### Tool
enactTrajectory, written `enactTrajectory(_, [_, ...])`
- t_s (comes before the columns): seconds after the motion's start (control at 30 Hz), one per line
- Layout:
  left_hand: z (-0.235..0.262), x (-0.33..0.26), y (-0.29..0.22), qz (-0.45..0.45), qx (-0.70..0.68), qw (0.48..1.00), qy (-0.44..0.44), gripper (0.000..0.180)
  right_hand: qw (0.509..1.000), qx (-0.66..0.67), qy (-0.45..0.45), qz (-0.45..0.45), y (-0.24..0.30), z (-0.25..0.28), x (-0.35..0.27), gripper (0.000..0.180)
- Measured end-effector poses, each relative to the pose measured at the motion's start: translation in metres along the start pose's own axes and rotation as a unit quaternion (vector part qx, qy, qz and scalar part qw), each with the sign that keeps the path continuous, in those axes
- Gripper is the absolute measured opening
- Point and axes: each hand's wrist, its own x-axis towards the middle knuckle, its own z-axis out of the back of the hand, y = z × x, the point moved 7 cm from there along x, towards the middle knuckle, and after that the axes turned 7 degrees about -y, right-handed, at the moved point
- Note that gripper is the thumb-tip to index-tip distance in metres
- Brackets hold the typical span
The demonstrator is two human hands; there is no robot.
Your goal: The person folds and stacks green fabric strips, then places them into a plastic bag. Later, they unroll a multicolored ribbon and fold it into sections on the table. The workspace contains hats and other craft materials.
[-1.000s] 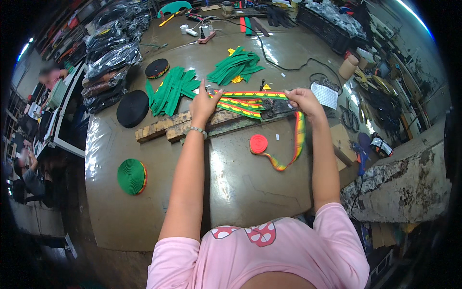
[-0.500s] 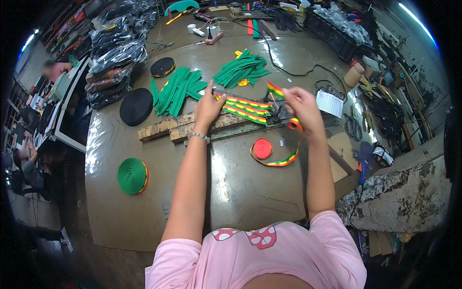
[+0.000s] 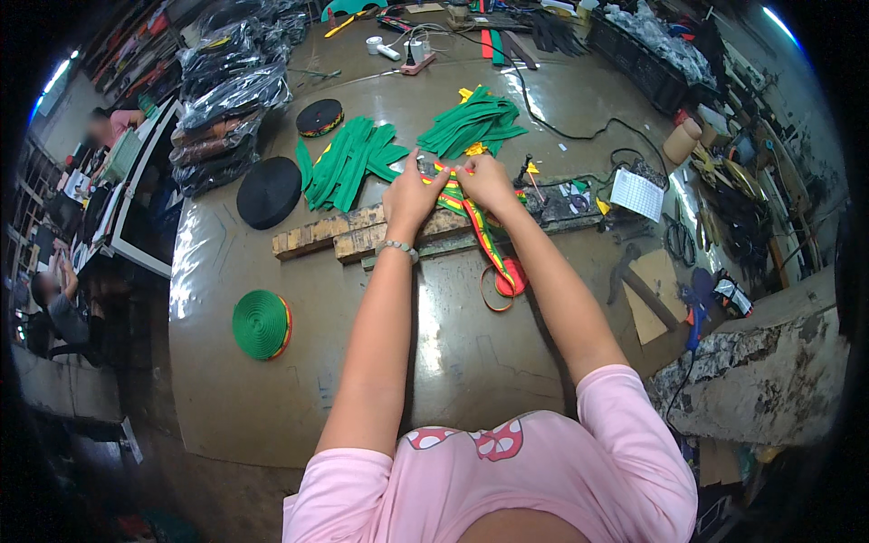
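Both the left hand (image 3: 412, 195) and right hand (image 3: 487, 178) pinch a striped webbing strap (image 3: 480, 231) at the wooden blocks (image 3: 335, 235). Its long axis runs from far-left to near-right, ending beside a red roll (image 3: 514, 276)
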Motion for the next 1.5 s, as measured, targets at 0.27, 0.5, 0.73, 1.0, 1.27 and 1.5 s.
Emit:
enactTrajectory(0.27, [-0.002, 0.000, 0.001, -0.014, -0.004, 1.000, -0.012, 0.073, 0.988, -0.032, -0.033, 0.144, 0.021, 0.138, -0.047, 0.029])
enactTrajectory(0.5, [-0.003, 0.001, 0.002, -0.005, -0.007, 1.000, 0.000, 0.073, 0.962, 0.202, 0.057, -0.177, -0.106, 0.135, -0.053, 0.025])
enactTrajectory(0.73, [-0.005, 0.002, 0.003, 0.004, -0.004, 1.000, 0.007, 0.073, 0.947, 0.164, 0.087, -0.262, -0.148, 0.113, -0.071, 0.024])
enactTrajectory(1.0, [-0.005, 0.004, 0.014, 0.032, -0.097, 0.993, 0.057, 0.064, 0.959, 0.280, 0.032, -0.015, 0.007, 0.106, -0.044, 0.023])
enactTrajectory(1.27, [-0.006, 0.007, 0.014, 0.030, -0.085, 0.995, 0.052, 0.067, 1.000, -0.004, -0.013, 0.011, -0.014, -0.008, 0.007, 0.030])
enactTrajectory(1.5, [-0.006, 0.004, 0.008, 0.045, -0.057, 0.997, 0.028, 0.078, 0.998, -0.048, 0.026, 0.035, 0.027, 0.032, -0.017, 0.027])
